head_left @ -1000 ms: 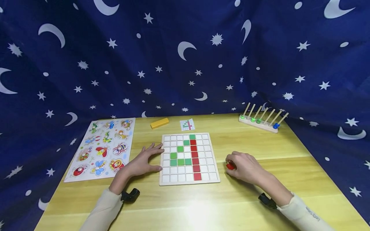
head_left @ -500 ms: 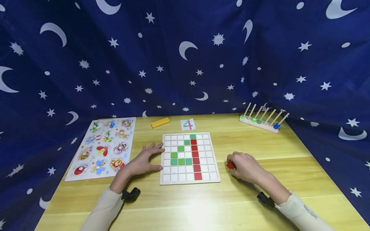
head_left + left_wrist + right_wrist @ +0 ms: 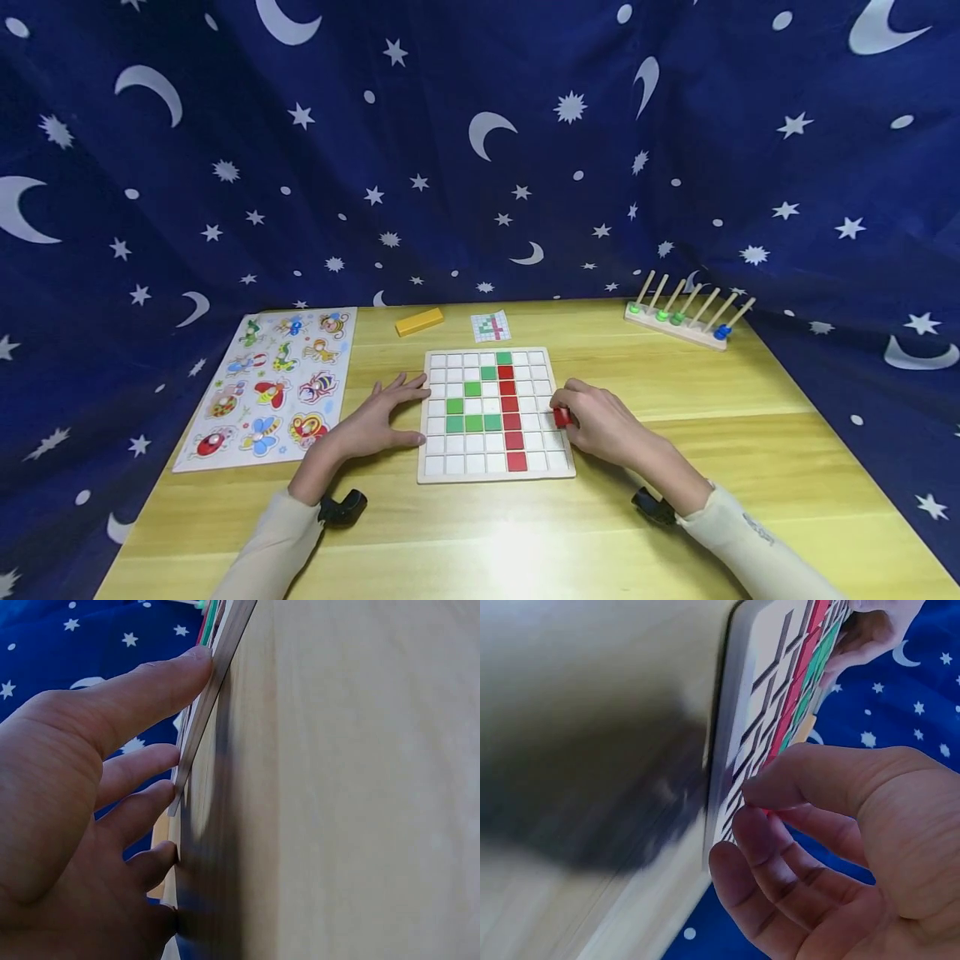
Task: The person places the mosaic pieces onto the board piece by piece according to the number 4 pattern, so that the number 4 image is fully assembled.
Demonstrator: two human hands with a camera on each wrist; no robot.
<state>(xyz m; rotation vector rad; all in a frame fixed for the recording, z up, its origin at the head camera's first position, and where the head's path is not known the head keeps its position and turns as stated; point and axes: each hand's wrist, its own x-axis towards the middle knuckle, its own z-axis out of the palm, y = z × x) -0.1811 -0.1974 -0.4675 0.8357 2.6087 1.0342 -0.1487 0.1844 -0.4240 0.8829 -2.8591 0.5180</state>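
A square wooden grid board (image 3: 557, 467) lies on the table, filled with white squares, a red column and green squares that together form a figure 4. My left hand (image 3: 372, 423) rests at its left edge, fingers spread. In the left wrist view the thumb tip touches the board's edge, with two fingertips lower along it. Over the right edge of the board, my right hand (image 3: 604, 422) pinches a red tile (image 3: 561, 418) between thumb and fingers. In the right wrist view the fingers (image 3: 761, 847) mostly hide that tile.
Behind the board are a small pattern card (image 3: 491, 327) and a yellow block (image 3: 419, 322). An insect puzzle board (image 3: 262, 392) lies at the left. A pegged bead stand (image 3: 675, 323) stands at the back right. A starry blue curtain (image 3: 480, 167) hangs behind the table.
My right hand has moved left with the red tile, from the table beside the board to over its right edge. My left hand has stayed at the left edge.
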